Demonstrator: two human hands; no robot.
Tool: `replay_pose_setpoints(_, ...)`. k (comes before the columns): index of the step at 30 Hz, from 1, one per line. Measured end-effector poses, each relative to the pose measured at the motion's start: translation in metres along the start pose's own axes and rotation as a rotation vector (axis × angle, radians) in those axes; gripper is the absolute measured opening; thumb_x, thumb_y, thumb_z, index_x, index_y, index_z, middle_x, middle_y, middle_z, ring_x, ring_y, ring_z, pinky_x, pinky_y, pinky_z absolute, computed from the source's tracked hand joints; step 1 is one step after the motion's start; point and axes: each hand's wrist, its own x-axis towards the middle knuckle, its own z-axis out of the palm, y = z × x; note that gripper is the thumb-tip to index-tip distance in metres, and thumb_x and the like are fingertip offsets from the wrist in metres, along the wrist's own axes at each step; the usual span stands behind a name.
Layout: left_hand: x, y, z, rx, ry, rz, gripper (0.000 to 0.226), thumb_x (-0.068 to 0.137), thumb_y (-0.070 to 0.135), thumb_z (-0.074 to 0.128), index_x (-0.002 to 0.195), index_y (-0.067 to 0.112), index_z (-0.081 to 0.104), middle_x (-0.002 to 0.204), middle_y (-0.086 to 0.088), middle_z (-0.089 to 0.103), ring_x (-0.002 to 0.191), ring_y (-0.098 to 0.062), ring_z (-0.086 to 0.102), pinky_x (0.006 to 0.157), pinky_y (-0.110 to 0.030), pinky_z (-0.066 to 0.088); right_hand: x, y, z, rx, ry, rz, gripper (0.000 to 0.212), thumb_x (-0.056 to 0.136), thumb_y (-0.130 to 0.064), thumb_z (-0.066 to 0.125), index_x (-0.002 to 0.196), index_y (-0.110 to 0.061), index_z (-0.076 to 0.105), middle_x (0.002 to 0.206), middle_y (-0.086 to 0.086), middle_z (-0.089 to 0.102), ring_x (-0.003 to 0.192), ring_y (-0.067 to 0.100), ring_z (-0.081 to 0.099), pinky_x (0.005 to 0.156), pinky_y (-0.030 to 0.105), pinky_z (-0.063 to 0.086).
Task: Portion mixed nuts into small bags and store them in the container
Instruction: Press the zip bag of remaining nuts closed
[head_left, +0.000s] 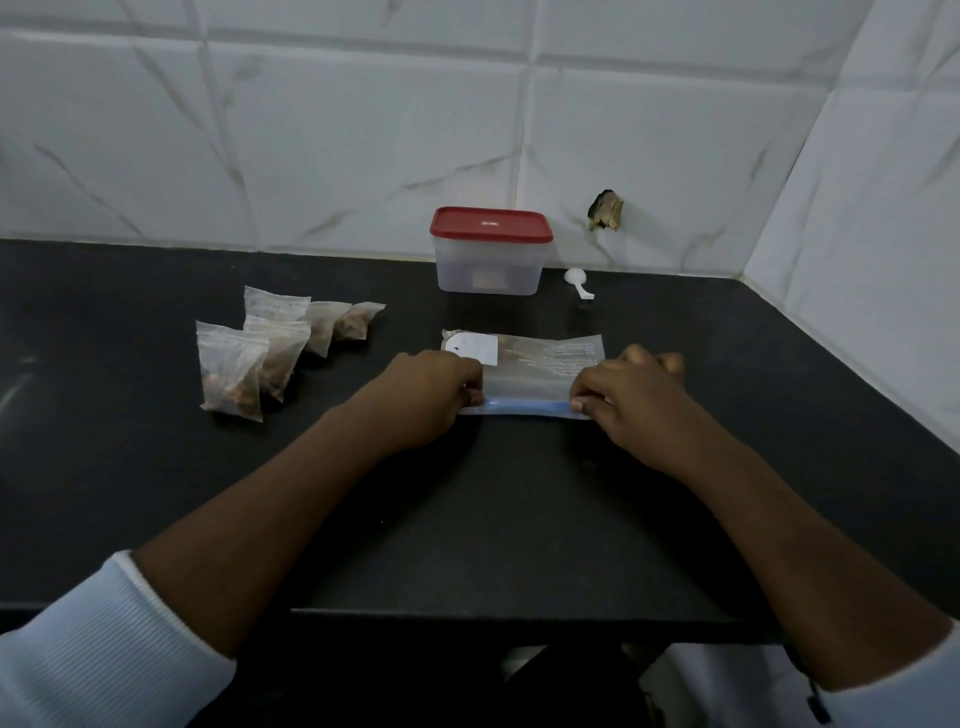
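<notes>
Fingers (470, 391) of the left hand (431, 395) and right hand (631, 402) pinch the blue zip edge of a flat clear plastic bag (540, 364). Beyond them stands a red-lidded clear plastic container (491, 260). To their left sit small clear bags of nuts (260, 353).

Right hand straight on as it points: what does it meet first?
The right hand pinches the big bag, so it crosses that first; beyond it, probably the container, depth unclear.
</notes>
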Motion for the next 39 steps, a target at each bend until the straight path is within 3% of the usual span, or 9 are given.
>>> replay_pose_setpoints(2, 0.0, -0.002, 0.002, -0.013, 0.032, -0.002, 0.014, 0.103, 0.035, 0.059, 0.115, 0.027, 0.061, 0.124, 0.0, 0.059, 0.112, -0.019, 0.057, 0.097, -0.04, 0.048, 0.0, -0.001, 0.001, 0.029, 0.033, 0.02, 0.006, 0.102, -0.037, 0.058, 0.097, -0.035, 0.062, 0.094, -0.016, 0.063, 0.106, 0.009, 0.04, 0.091, 0.038, 0.022)
replay_pose_setpoints(6, -0.002, -0.003, 0.004, 0.075, 0.122, 0.073, 0.01, 0.102, 0.036, 0.061, 0.109, 0.029, 0.062, 0.119, 0.007, 0.053, 0.113, -0.017, 0.049, 0.091, -0.036, 0.038, -0.002, 0.0, 0.002, -0.016, 0.034, -0.002, 0.01, 0.1, -0.037, 0.061, 0.104, -0.037, 0.069, 0.11, -0.015, 0.056, 0.113, 0.015, 0.04, 0.086, 0.036, 0.019)
replay_pose_setpoints(10, -0.005, -0.006, 0.008, 0.048, 0.11, 0.113, 0.01, 0.103, 0.023, 0.056, 0.099, 0.031, 0.059, 0.109, 0.009, 0.062, 0.104, -0.015, 0.06, 0.092, -0.038, 0.038, -0.005, 0.001, -0.001, -0.022, -0.02, -0.055, 0.021, 0.103, -0.039, 0.054, 0.112, -0.036, 0.072, 0.112, -0.014, 0.061, 0.113, 0.014, 0.04, 0.088, 0.035, 0.019)
replay_pose_setpoints(13, -0.008, -0.006, 0.007, 0.04, 0.138, 0.128, 0.014, 0.104, 0.042, 0.055, 0.102, 0.031, 0.064, 0.106, 0.011, 0.064, 0.099, -0.011, 0.06, 0.094, -0.038, 0.038, -0.006, 0.003, -0.003, -0.004, -0.025, -0.057, 0.02, 0.102, -0.044, 0.055, 0.112, -0.037, 0.072, 0.113, -0.015, 0.059, 0.115, 0.013, 0.039, 0.092, 0.038, 0.023)
replay_pose_setpoints(21, -0.001, 0.003, 0.004, -0.005, 0.125, 0.068, 0.012, 0.106, 0.031, 0.056, 0.117, 0.027, 0.057, 0.125, 0.0, 0.066, 0.107, -0.019, 0.063, 0.093, -0.036, 0.045, 0.0, -0.002, 0.003, -0.097, -0.003, 0.03, 0.021, 0.108, -0.035, 0.042, 0.105, -0.03, 0.063, 0.106, -0.011, 0.06, 0.11, 0.017, 0.045, 0.089, 0.04, 0.027)
replay_pose_setpoints(26, 0.001, 0.002, 0.005, 0.042, 0.195, 0.079, 0.021, 0.105, 0.036, 0.056, 0.12, 0.022, 0.061, 0.128, -0.001, 0.055, 0.103, -0.016, 0.055, 0.082, -0.029, 0.031, 0.001, -0.001, 0.002, -0.069, 0.034, 0.057, 0.009, 0.104, -0.034, 0.051, 0.1, -0.033, 0.058, 0.103, -0.012, 0.06, 0.106, 0.017, 0.045, 0.089, 0.042, 0.029)
replay_pose_setpoints(31, -0.002, 0.001, 0.007, 0.144, 0.215, 0.07, 0.029, 0.106, 0.042, 0.052, 0.124, 0.025, 0.065, 0.126, 0.001, 0.052, 0.116, -0.019, 0.045, 0.088, -0.034, 0.027, -0.002, 0.002, 0.002, -0.123, 0.053, 0.0, 0.016, 0.101, -0.028, 0.057, 0.107, -0.032, 0.071, 0.112, -0.008, 0.059, 0.11, 0.02, 0.044, 0.085, 0.037, 0.024)
replay_pose_setpoints(35, -0.006, -0.003, 0.007, 0.073, 0.171, 0.076, 0.031, 0.103, 0.051, 0.055, 0.118, 0.027, 0.068, 0.127, 0.004, 0.051, 0.119, -0.017, 0.041, 0.097, -0.04, 0.032, -0.003, 0.004, 0.0, -0.088, 0.007, -0.019, 0.021, 0.102, -0.041, 0.053, 0.109, -0.033, 0.071, 0.111, -0.011, 0.059, 0.113, 0.017, 0.042, 0.086, 0.037, 0.022)
replay_pose_setpoints(39, -0.002, -0.001, 0.006, 0.075, 0.155, 0.048, 0.017, 0.107, 0.039, 0.049, 0.113, 0.03, 0.061, 0.121, 0.003, 0.056, 0.117, -0.017, 0.045, 0.098, -0.042, 0.03, -0.001, 0.005, 0.001, -0.11, 0.014, 0.002, 0.021, 0.106, -0.038, 0.047, 0.106, -0.031, 0.067, 0.107, -0.012, 0.057, 0.111, 0.016, 0.041, 0.087, 0.037, 0.022)
